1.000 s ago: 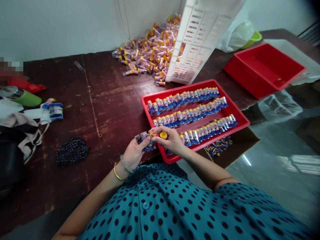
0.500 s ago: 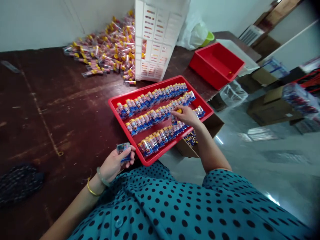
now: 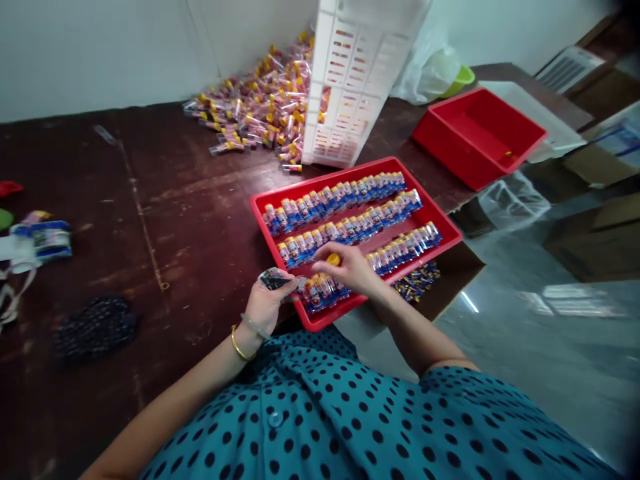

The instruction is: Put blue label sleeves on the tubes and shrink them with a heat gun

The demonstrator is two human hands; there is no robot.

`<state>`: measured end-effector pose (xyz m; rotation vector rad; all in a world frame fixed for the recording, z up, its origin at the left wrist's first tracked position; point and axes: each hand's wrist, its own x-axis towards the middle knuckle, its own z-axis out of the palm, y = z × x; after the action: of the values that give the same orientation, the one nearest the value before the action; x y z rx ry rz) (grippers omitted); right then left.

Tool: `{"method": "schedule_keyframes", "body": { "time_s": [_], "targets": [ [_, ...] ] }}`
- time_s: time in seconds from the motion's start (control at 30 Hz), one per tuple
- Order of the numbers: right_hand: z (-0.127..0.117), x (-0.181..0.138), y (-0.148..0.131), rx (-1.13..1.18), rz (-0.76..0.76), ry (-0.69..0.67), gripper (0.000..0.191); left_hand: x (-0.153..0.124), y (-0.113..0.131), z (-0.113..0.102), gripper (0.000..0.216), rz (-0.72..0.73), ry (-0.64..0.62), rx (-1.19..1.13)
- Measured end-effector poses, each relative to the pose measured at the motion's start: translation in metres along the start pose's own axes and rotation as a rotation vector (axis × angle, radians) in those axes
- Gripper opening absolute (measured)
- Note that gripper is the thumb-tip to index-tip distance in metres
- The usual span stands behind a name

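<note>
My left hand (image 3: 266, 303) is closed on small, thin printed plastic wrappers (image 3: 274, 278), beside the near left corner of a shallow red tray (image 3: 315, 323). Over the tray, my right hand (image 3: 356, 272) pinches a small tube with a yellow cap (image 3: 333, 259); its body is mostly hidden by the fingers. The two hands are close together. Three rows of yellow-capped tubes in blue printed wrappers (image 3: 345, 231) fill much of the tray. My right hand and forearm cover part of the nearest row.
Behind the tray stands a white slatted crate (image 3: 345, 87), beside a heap of yellow-capped tubes (image 3: 260, 110). A deep red bin (image 3: 450, 143) is at the right. Below the tray's right edge, a cardboard box (image 3: 457, 267) holds many small pieces. Dark cloth (image 3: 95, 327) lies on the brown table (image 3: 190, 227).
My right hand has moved left and nearer to my left hand, carrying the yellow-capped tube. The wrappers in my left hand are tilted differently. The view has swung left.
</note>
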<state>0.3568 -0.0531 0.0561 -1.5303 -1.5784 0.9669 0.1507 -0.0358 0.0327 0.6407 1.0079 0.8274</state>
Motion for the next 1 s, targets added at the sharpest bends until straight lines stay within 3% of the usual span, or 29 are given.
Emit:
{"method": "schedule_keyframes", "body": {
  "time_s": [0.13, 0.33, 0.57, 0.67, 0.83, 1.0],
  "targets": [
    [0.046, 0.015, -0.016, 0.138, -0.063, -0.206, 0.019, -0.003, 0.008, -0.009, 0.045, -0.006, -0.035, -0.053],
    [0.055, 0.03, -0.035, 0.035, -0.129, -0.377, 0.011, -0.017, 0.013, -0.041, 0.041, -0.248, -0.136, 0.297],
    [0.071, 0.047, -0.05, -0.01, -0.199, -0.531, 0.017, -0.019, 0.017, -0.067, 0.046, -0.114, -0.18, 0.245],
    [0.079, 0.055, -0.051, -0.031, -0.225, -0.538, 0.019, -0.019, 0.022, -0.076, 0.044, -0.044, -0.095, 0.186],
    [0.08, 0.067, -0.049, 0.045, -0.141, -0.311, 0.036, -0.018, 0.032, -0.087, 0.036, 0.067, 0.011, 0.187],
    [0.066, 0.075, -0.04, 0.151, -0.083, -0.365, 0.045, -0.009, 0.037, -0.094, 0.035, 0.156, 0.104, 0.147]
  ]
}}
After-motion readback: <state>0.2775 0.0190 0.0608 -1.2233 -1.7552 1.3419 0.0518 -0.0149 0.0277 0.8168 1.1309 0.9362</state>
